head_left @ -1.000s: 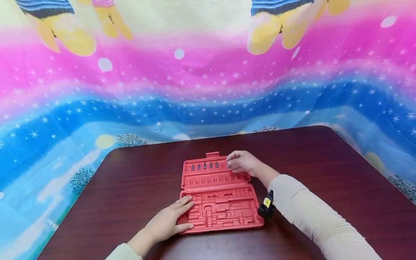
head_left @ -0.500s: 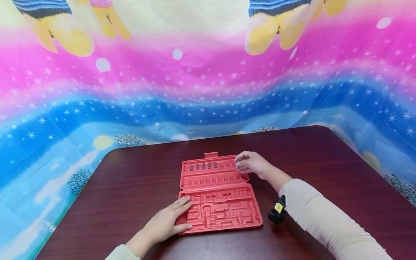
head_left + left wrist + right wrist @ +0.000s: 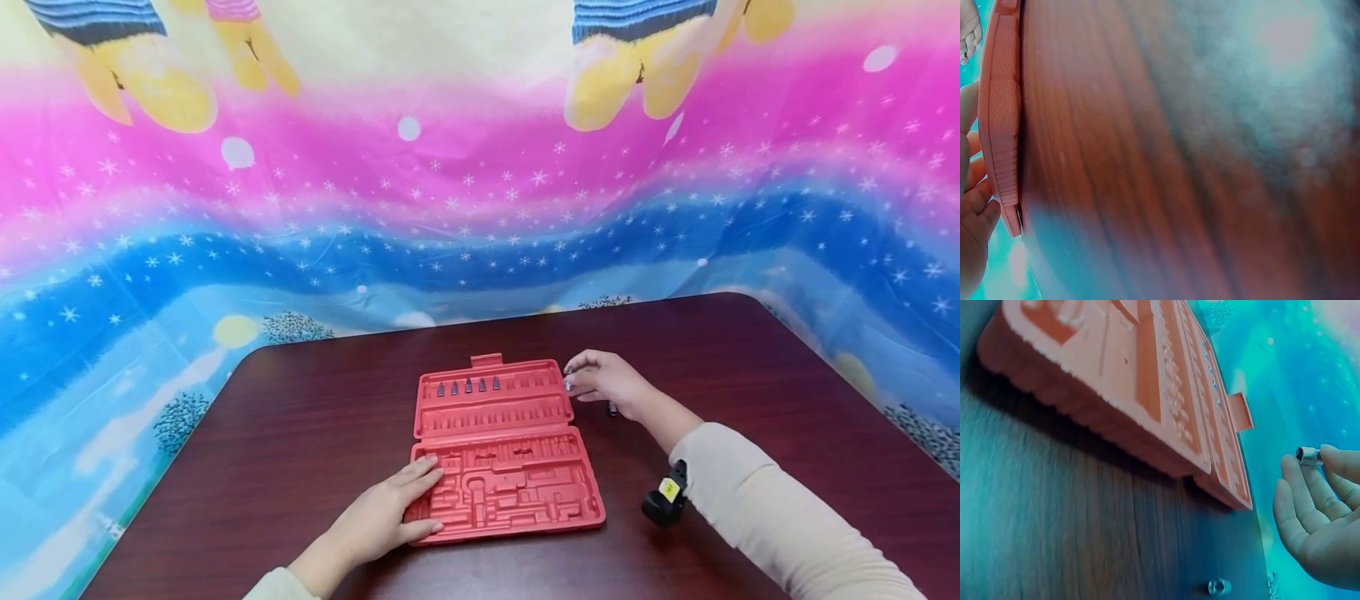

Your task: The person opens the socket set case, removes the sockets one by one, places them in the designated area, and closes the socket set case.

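A red plastic tool case (image 3: 525, 479) lies unfolded on the table, its moulded slots mostly bare. Several dark pointed bits (image 3: 468, 387) stand in a row in its far half. My left hand (image 3: 378, 512) rests on the near half's left edge with fingers fairly straight; the left wrist view shows that hand (image 3: 975, 219) beside the case wall (image 3: 1004, 119). Just right of the far half, my right hand (image 3: 611, 385) pinches a small silver socket (image 3: 1310, 455) between thumb and fingers. A second socket (image 3: 1218, 587) lies on the table below that hand.
The dark red-brown wooden table (image 3: 315, 433) has rounded far corners. Behind it hangs a colourful printed cloth (image 3: 480, 192). A black wrist camera (image 3: 666, 500) sits under the right sleeve. The case's latch tab (image 3: 487, 360) sticks out at the far edge.
My right hand has moved rightward, from over the far half's right end to just beyond its right side. The socket lying on the table now shows beneath it. My left hand stays put.
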The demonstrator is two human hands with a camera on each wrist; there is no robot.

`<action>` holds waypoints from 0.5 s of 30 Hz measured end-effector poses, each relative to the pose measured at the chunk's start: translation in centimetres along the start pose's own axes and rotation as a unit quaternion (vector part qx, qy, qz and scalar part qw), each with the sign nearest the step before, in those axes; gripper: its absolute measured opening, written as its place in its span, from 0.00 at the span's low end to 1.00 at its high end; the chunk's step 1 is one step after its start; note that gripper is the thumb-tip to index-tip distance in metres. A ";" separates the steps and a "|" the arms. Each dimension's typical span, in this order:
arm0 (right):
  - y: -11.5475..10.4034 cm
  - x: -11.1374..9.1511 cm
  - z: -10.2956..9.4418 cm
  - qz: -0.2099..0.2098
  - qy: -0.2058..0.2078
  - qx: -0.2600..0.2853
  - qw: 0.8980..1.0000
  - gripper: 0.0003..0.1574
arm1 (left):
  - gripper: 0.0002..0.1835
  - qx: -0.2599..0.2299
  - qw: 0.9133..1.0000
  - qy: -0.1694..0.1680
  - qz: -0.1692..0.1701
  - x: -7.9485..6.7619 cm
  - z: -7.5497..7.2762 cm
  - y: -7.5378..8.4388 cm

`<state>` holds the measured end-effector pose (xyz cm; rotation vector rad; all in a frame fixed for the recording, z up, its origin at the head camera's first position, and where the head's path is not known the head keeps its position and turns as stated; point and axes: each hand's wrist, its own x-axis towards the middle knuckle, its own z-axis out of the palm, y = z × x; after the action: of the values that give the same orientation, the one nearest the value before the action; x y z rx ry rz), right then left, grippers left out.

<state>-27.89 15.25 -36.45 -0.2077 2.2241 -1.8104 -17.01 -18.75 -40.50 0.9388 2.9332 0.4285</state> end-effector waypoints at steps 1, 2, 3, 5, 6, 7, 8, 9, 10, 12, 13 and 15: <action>0.1 -0.1 -0.2 -0.003 0.001 -0.001 1.000 0.16 | 0.35 0.000 1.000 0.001 0.000 0.0 0.0 0.0; 0.2 -0.3 -0.4 -0.004 0.004 -0.002 1.000 0.15 | 0.35 -0.001 1.000 0.002 0.001 0.0 0.0 0.0; 0.3 -0.4 -0.7 -0.007 0.005 -0.004 1.000 0.16 | 0.35 -0.001 1.000 0.003 0.002 -0.1 0.0 0.0; 0.5 -0.7 -1.1 -0.008 0.011 -0.003 1.000 0.16 | 0.36 -0.001 1.000 0.004 0.003 -0.1 0.0 0.0; 0.6 -0.9 -1.3 -0.008 0.016 -0.003 1.000 0.16 | 0.36 -0.001 1.000 0.004 0.004 -0.1 0.0 -0.1; 0.7 -1.1 -1.6 -0.008 0.019 -0.005 1.000 0.16 | 0.36 0.000 1.000 0.005 0.005 -0.1 0.1 -0.1; 0.7 -1.3 -1.9 -0.008 0.024 -0.006 1.000 0.16 | 0.36 0.000 1.000 0.005 0.005 -0.1 0.1 -0.1; 0.8 -1.4 -2.2 -0.009 0.027 -0.008 1.000 0.16 | 0.36 0.000 1.000 0.005 0.005 -0.1 0.1 -0.1; 0.9 -1.6 -2.5 -0.008 0.032 -0.010 0.999 0.16 | 0.36 0.000 1.000 0.005 0.005 -0.1 0.1 -0.1; 1.0 -1.9 -3.1 -0.009 0.040 -0.017 0.999 0.17 | 0.36 0.001 1.000 0.006 0.005 -0.1 0.0 -0.1; 1.1 -2.1 -3.4 -0.010 0.043 -0.021 0.999 0.17 | 0.36 0.001 1.000 0.006 0.005 -0.1 0.0 -0.1; 1.2 -2.4 -4.0 -0.013 0.049 -0.032 0.998 0.18 | 0.36 0.003 1.000 0.007 0.004 -0.1 0.0 -0.1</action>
<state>-26.74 19.87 -36.57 -0.1630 2.3598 -1.7993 -17.03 -18.88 -40.52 0.9539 2.9461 0.4288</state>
